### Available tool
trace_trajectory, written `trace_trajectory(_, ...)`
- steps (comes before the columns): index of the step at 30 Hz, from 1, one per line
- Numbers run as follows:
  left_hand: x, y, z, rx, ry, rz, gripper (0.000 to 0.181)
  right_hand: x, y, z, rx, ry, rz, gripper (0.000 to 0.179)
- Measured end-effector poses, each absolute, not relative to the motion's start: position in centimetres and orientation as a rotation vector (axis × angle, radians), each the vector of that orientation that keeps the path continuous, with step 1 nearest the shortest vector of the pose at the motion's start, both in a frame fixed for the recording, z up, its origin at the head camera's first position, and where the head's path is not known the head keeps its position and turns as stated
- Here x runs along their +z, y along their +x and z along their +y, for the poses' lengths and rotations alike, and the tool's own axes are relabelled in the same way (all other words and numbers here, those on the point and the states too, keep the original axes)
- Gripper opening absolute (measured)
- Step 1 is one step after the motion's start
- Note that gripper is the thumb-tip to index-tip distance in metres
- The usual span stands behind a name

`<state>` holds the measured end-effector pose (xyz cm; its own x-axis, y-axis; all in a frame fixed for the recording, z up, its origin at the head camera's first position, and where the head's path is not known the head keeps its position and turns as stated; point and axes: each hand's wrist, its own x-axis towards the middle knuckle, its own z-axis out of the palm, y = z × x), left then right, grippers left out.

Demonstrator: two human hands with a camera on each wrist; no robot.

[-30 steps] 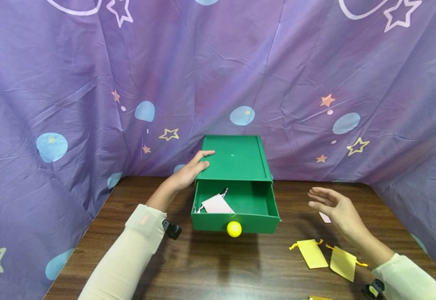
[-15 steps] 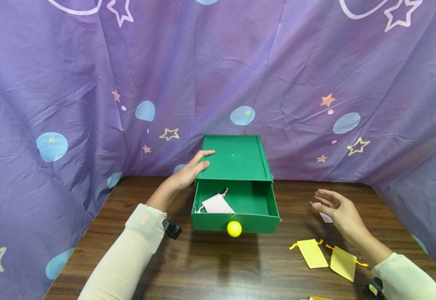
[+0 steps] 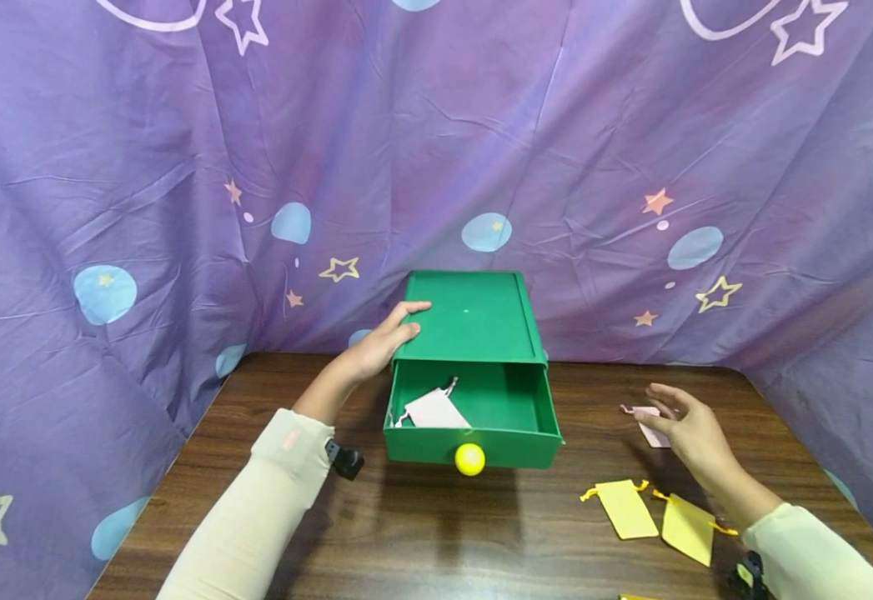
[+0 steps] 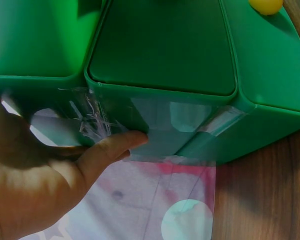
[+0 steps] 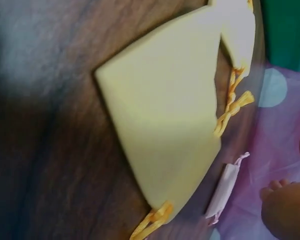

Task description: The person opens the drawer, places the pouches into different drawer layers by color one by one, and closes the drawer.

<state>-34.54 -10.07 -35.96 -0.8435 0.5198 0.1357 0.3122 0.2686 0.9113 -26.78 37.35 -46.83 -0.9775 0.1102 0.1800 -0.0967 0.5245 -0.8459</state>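
Note:
A green drawer box point(image 3: 469, 317) stands at mid-table with its drawer point(image 3: 519, 448) pulled out, a yellow ball knob point(image 3: 469, 459) on the front. My left hand point(image 3: 378, 346) rests against the box's left side, fingertips at the top edge; its thumb point(image 4: 115, 145) lies along a clear-taped part. Inside the drawer is a pale pink drawstring pouch point(image 3: 436, 409). To the right, another pale pink pouch point(image 3: 655, 435) lies on the table, partly covered by my right hand point(image 3: 694, 433). That hand hovers with thumb and fingers apart, holding nothing.
Two yellow drawstring pouches point(image 3: 627, 510) point(image 3: 688, 528) lie on the wooden table point(image 3: 436, 550) below the right hand. A sliver of something yellow point(image 3: 637, 597) shows at the bottom edge. A purple patterned cloth point(image 3: 594, 167) hangs behind the table.
My right hand has shifted slightly right and down, uncovering more of the pink pouch beneath it. The left hand, box and drawer look the same.

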Motion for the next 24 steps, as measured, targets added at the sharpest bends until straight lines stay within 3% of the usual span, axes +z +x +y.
trace_trajectory(10,-36.0,-34.5,-10.1,1.602,0.790,2.359,0.052,-48.2,-27.3,38.6,1.241,-0.189,-2.640,0.067)
trace_trajectory(24,-36.0,-34.6,-10.0,1.583,0.826,2.375,0.052,-49.8,-28.1,39.6,1.045,-0.211,-2.740,0.067)
